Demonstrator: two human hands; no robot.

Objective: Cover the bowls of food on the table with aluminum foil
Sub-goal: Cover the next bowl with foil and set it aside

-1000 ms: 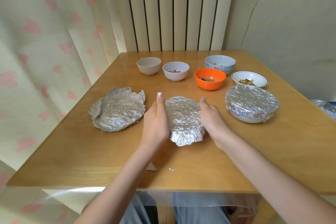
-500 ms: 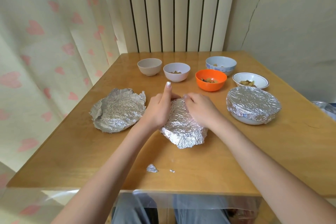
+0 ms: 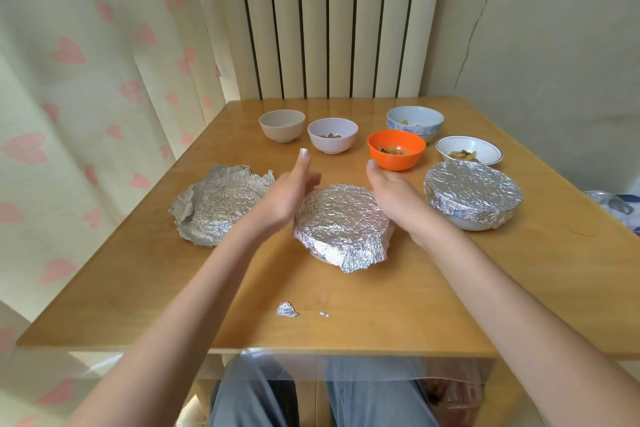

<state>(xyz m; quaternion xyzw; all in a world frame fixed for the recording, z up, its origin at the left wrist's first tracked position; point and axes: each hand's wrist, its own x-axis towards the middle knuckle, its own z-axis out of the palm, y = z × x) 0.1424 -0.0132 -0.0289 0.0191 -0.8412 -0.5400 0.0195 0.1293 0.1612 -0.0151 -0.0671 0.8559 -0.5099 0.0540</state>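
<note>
I see the table [image 3: 450,305] with four bowls uncovered at the back, one wrapped bowl [image 3: 472,196] on my right and a middle bowl [image 3: 341,218] freshly foiled. My left hand [image 3: 287,192] and right hand [image 3: 394,194] flank it, fingers straight and relaxed, pinching nothing. The risk, I judge, is that front flap — it hangs loose and could lift. The spare sheet [image 3: 221,204] on the left looks crumpled and may tear. The scrap [image 3: 287,309] near the edge could fall off.
</note>
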